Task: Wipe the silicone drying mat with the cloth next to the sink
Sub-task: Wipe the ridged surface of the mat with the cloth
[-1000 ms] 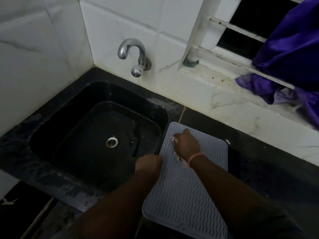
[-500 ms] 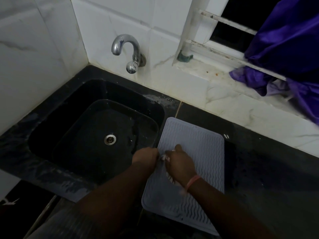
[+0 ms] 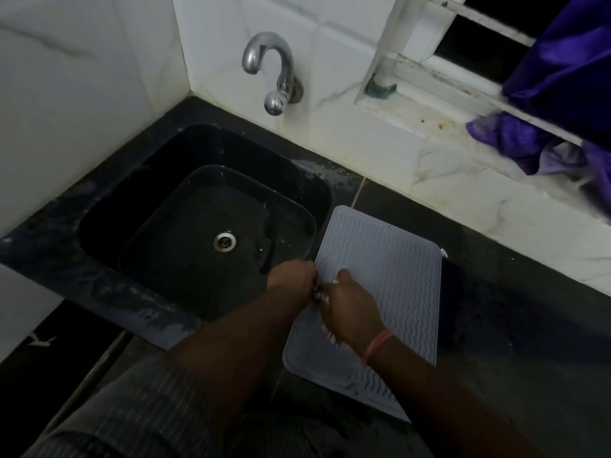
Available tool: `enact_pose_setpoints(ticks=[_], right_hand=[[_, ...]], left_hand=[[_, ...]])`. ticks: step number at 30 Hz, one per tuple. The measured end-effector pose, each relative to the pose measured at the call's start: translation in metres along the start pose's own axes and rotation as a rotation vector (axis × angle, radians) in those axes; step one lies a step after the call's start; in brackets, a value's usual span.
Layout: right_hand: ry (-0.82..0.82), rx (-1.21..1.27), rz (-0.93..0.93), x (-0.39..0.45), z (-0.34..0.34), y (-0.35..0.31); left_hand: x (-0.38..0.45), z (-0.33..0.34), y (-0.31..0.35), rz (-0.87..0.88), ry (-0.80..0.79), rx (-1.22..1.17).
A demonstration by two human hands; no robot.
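So I'm leaning over the black counter and both my hands are down at the left edge of the grey silicone drying mat, the one with the wavy ridges. It lies flat on the counter just to the right of the black sink, its left edge running right along the sink's rim.

My left hand is at that edge, about halfway down the mat, fingers curled in. My right hand is right next to it, resting on the mat with its fingers curled over the cloth. Honestly you can barely see the cloth, just a few pale bits poking out between my two hands and a darker fringe under my right palm. The left looks like it's pinching either the mat's edge or a bit of cloth, but it's too dark and blurry there for me to say which. There's a pink band on my right wrist.

The sink has a round metal drain in the bottom and a few wet glints around it. A chrome tap sticks out of the white tiled wall above. Off to the right there's a window frame with purple fabric hanging over the marble sill. My striped shirt shows at the bottom.
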State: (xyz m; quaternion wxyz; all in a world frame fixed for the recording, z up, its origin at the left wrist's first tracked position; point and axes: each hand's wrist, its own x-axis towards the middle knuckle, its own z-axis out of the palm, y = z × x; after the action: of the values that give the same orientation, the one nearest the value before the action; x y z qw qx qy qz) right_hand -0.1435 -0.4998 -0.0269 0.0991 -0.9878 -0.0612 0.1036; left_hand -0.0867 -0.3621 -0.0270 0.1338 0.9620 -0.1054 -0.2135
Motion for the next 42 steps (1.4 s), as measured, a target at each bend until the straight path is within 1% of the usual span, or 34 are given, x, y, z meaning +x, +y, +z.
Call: enact_pose_setpoints(ticks=[4,6,10,12,15,18,21,23,26,29,31,34,38,40,42], right_hand=[[-0.105,0.021,-0.064,-0.039,0.017,-0.011],[-0.122,0.012,-0.112,-0.043,0.018,-0.01],[0.038,0.053,0.009,-0.015,-0.004,0.006],[0.059,0.033,0.042,0.0,-0.011,0.012],[0.068,0.011,0.016,0.001,-0.007,0.004],[0.037,0.037,0.012,-0.022,0.001,-0.005],[-0.103,0.012,-0.083,-0.051,0.011,-0.011],[-0.156,0.09,-0.116,-0.072,0.014,-0.017],[-0.193,0.137,-0.108,-0.091,0.019,-0.023],[-0.177,0.159,-0.056,-0.089,0.019,-0.021],[-0.159,0.145,-0.061,-0.086,0.02,-0.02],[-0.155,0.184,-0.053,-0.083,0.02,-0.015],[-0.243,0.215,-0.122,-0.074,0.014,-0.006],[-0.241,0.193,-0.159,-0.064,0.009,0.0],[-0.201,0.169,-0.177,-0.047,0.002,0.007]], left_hand=[[-0.003,0.005,0.0,-0.005,-0.009,0.023],[-0.004,0.005,-0.001,-0.007,-0.016,0.031],[-0.007,0.001,0.0,0.004,-0.021,0.013],[-0.009,0.0,0.0,0.001,-0.015,0.003],[-0.01,0.0,0.0,-0.007,-0.005,-0.004],[-0.011,0.002,0.003,-0.033,-0.001,-0.03],[-0.015,0.005,0.005,-0.04,-0.009,-0.048],[-0.016,0.007,0.003,-0.025,-0.033,-0.033],[-0.021,0.011,0.0,0.019,-0.05,-0.003],[-0.033,0.018,-0.002,0.074,-0.059,-0.027],[-0.046,0.024,-0.009,0.098,-0.046,-0.077],[-0.065,0.036,-0.024,0.091,-0.055,-0.05],[-0.068,0.038,-0.029,0.059,-0.131,0.021],[-0.064,0.035,-0.027,0.059,-0.126,0.039],[-0.063,0.034,-0.027,0.056,-0.12,0.037]])
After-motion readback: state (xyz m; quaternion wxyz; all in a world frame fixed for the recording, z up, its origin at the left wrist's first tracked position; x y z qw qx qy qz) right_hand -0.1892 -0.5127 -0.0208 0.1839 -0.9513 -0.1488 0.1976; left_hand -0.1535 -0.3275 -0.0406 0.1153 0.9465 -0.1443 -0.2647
